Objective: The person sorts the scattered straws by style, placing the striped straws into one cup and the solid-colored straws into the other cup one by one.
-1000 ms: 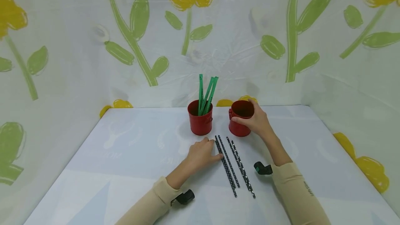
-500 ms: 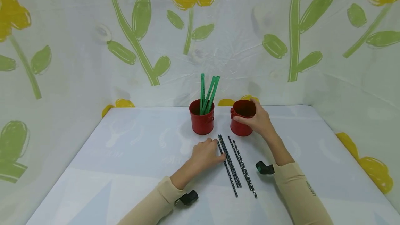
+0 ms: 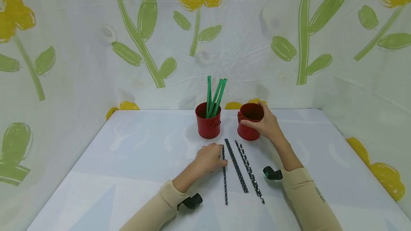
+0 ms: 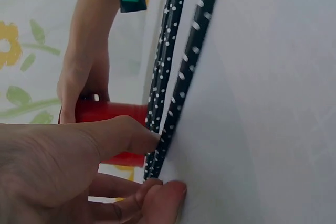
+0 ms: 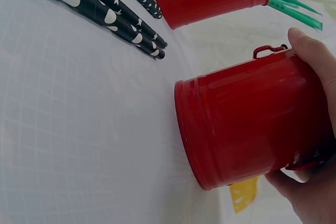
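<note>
Near the middle of the table, my left hand pinches one black paper straw with white dots near its far end, between thumb and fingers. In the left wrist view this straw slants past the thumb. Just to its right lie a close pair of dotted black straws and another pair with bigger white spots. My right hand grips the rim of a small red metal bucket, thumb at the near side and fingers at the far side. The bucket stands upright, and no straws show inside it.
Left of the gripped bucket stands a second red bucket with several green straws upright in it. The pale table meets a flower-printed curtain at its back edge. Wrist cameras sit on both sleeves.
The left hand has drawn one dotted straw leftward, away from the pair beside it, and the straw has swung closer to straight. The right hand keeps its grip on the bucket.
</note>
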`<action>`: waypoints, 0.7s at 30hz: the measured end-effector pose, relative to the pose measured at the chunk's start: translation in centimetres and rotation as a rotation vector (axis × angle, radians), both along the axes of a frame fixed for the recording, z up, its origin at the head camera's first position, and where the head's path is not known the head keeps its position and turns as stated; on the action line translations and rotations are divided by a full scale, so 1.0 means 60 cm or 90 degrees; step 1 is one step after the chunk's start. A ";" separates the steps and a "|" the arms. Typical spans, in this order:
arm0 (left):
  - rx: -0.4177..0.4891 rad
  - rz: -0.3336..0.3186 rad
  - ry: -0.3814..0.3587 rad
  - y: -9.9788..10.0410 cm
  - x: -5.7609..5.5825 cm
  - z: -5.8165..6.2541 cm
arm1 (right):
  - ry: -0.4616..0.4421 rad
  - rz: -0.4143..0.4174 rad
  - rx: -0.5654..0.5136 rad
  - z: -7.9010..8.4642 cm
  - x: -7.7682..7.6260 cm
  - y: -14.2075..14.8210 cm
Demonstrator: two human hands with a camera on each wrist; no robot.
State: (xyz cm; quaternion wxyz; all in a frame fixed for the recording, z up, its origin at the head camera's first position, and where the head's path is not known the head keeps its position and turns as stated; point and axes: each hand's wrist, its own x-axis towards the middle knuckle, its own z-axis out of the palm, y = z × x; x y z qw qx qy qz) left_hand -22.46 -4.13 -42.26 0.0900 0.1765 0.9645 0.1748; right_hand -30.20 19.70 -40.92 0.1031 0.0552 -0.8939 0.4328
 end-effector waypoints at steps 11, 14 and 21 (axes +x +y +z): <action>0.103 -0.005 -0.099 -0.018 -0.004 0.004 | 0.000 0.002 -0.005 -0.001 -0.003 0.000; 0.107 -0.005 -0.111 -0.019 -0.005 0.006 | 0.003 0.002 -0.003 -0.001 -0.002 0.001; 0.117 -0.004 -0.124 -0.022 -0.005 0.004 | 0.003 0.001 -0.002 -0.003 -0.002 0.000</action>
